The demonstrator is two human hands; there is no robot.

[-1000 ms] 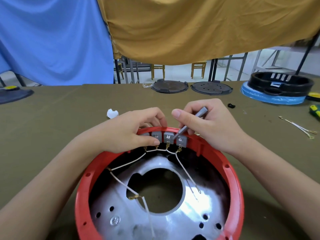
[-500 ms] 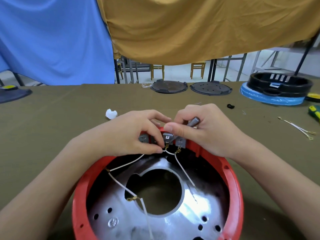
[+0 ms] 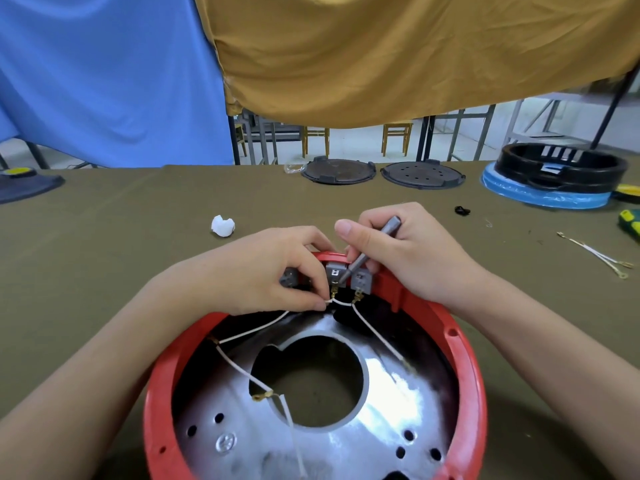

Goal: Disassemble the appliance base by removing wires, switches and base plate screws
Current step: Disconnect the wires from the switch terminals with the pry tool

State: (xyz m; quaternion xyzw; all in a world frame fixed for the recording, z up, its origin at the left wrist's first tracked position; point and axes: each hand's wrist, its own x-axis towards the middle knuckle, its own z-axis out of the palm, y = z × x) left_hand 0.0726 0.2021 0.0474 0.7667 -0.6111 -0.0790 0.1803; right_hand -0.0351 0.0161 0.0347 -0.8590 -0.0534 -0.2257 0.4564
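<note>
Red appliance base (image 3: 464, 344) lying upturned on bench (image 3: 104, 258). Left hand (image 3: 263, 275) pinching white wire (image 3: 341, 302) at middle grey switch (image 3: 335, 271); right hand (image 3: 405, 251) closed around metal tool (image 3: 372, 247), tip beside terminal. Best to lever gently, pulling at brass connector, not at wire.

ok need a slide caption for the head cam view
Right hand presses a metal tool at grey switches on the red base; left hand pinches a white wire.
</note>
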